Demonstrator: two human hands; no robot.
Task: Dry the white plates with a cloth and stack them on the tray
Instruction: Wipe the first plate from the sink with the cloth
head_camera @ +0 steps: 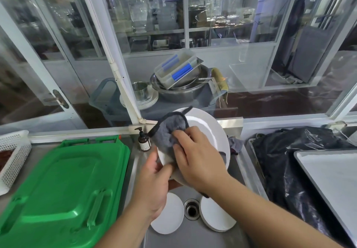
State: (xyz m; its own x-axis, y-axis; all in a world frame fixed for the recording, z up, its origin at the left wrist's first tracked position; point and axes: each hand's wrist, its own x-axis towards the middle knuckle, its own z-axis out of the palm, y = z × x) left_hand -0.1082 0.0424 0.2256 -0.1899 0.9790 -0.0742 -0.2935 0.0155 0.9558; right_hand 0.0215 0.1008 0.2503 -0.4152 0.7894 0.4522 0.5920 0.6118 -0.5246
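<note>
Two bare forearms, sleeveless to the frame edge, hands (pixel 154 182) ungloved, ringless

Glossy white ceramic plate (pixel 208 131), smooth and shining; fluffy grey cloth (pixel 168 131), matt pile. Brushed steel sink (pixel 193 236) below, glossy green plastic lid (pixel 67 180) beside, crinkled shiny black plastic bag (pixel 280 160).
</note>
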